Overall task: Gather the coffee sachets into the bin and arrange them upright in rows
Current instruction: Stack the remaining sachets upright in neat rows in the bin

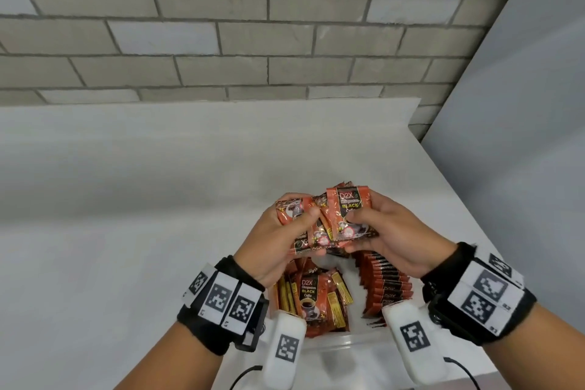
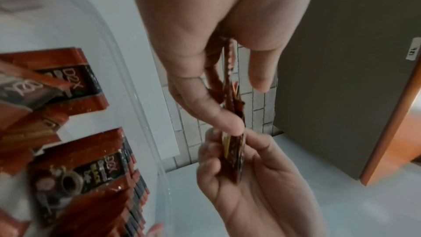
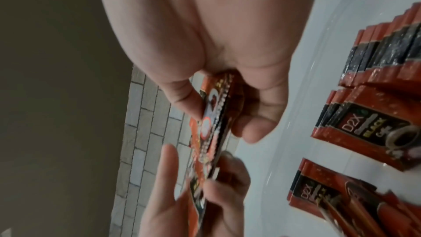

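Observation:
A bundle of orange-red coffee sachets (image 1: 343,218) is held by both hands above the clear plastic bin (image 1: 329,343). My left hand (image 1: 300,218) grips the bundle's left part, thumb on top. My right hand (image 1: 364,228) pinches the right part, thumb on the front sachet. The left wrist view shows the sachets (image 2: 234,150) edge-on between the two hands. The right wrist view shows the bundle (image 3: 212,132) the same way. Inside the bin a row of upright sachets (image 1: 386,285) fills the right side. Loose sachets (image 1: 313,298) lean at the left.
The bin stands at the near edge of a white table (image 1: 158,199). A brick wall (image 1: 221,41) rises behind it. The table ends at the right (image 1: 459,199) beside a grey wall. A dark panel and wooden door frame (image 2: 387,114) lie beyond.

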A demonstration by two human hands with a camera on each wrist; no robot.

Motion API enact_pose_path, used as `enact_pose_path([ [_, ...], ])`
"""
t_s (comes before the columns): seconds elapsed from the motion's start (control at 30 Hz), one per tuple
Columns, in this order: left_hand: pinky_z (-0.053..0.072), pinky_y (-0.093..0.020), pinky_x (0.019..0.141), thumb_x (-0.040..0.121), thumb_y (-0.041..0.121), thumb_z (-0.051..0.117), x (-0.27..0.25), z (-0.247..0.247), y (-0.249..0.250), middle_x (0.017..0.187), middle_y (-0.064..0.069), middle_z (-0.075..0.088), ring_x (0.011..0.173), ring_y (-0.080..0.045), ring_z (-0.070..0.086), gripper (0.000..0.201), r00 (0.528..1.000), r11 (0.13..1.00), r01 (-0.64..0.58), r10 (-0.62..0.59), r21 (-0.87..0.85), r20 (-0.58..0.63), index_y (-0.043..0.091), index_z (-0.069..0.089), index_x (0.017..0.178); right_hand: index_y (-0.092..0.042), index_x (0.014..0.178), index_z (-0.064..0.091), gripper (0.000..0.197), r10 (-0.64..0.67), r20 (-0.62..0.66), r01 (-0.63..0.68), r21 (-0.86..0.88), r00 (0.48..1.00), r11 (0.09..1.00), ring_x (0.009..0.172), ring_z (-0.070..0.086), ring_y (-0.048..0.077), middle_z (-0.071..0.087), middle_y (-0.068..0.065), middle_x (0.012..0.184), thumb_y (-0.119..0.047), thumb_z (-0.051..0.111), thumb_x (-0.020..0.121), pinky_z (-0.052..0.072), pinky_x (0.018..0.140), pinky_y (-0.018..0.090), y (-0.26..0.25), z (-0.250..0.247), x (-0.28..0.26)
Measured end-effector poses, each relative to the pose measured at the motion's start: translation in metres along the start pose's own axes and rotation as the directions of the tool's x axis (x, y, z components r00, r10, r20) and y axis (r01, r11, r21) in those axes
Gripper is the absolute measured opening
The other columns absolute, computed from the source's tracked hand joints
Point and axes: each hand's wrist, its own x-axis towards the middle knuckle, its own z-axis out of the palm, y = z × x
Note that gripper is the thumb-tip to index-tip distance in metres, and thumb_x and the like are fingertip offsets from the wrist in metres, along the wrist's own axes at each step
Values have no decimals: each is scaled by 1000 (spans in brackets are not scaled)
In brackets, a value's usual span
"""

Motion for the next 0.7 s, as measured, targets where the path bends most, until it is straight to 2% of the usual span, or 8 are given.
enact_pose_path([
  [0.13,51,-30,55,85,34,64,2,12,-1,98,-13,68,81,-22,66,35,992,979,115,-104,-165,75,10,67,111,-17,119,56,34,-58,11,59,-38,998,998,93,64,10,69,1,106,1,46,92,50,78,22,0,16,-2],
  [0.27,52,-30,69,78,15,63,8,17,-2,95,-14,64,81,-21,64,28,989,935,143,-119,-325,93,5,67,103,-20,140,36,50,-96,76,109,-186,992,977,120,51,8,48,3,137,-3,43,93,45,90,15,-2,28,-1],
  [0.3,52,-30,71,78,12,63,9,18,-1,94,-14,64,80,-21,64,25,987,925,151,-121,-348,106,3,67,102,-23,145,27,55,-109,83,130,-317,991,940,131,39,9,35,1,148,-9,44,95,39,101,18,-3,27,-1],
  [0.37,54,-29,68,80,11,58,9,15,-1,90,-15,66,76,-21,66,23,985,926,160,-127,-342,119,1,66,99,-27,151,7,71,-153,79,169,-606,985,778,144,8,7,4,-10,158,-27,50,95,18,117,28,-4,21,-1],
  [0.47,54,-29,64,79,8,54,9,13,-1,80,-15,66,68,-22,65,17,979,943,188,-157,-275,132,0,67,86,-40,146,-11,103,-305,178,333,-731,936,595,140,-14,-4,-14,-28,149,-48,68,80,3,117,28,-9,15,-10],
  [0.57,49,-27,59,72,6,60,9,15,-2,68,-12,62,62,-19,61,7,972,948,220,-192,-231,137,6,67,70,-51,139,-16,119,-280,385,470,-797,880,381,140,-10,-5,-8,-27,150,-51,78,66,2,115,25,-12,18,-16],
  [0.63,50,-27,61,71,8,62,8,17,-3,70,-11,63,66,-19,63,6,965,941,227,-182,-253,188,8,68,72,-49,139,-17,118,-267,413,478,-837,871,265,137,4,-2,11,-18,151,-46,78,68,4,113,22,-9,19,-14],
  [0.7,51,-27,67,69,12,67,7,16,-3,75,-9,67,72,-17,65,9,959,928,220,-150,-301,239,10,73,75,-45,141,-12,113,-343,374,465,-852,862,239,129,22,0,31,-15,137,-44,76,72,11,108,20,-7,19,-11],
])
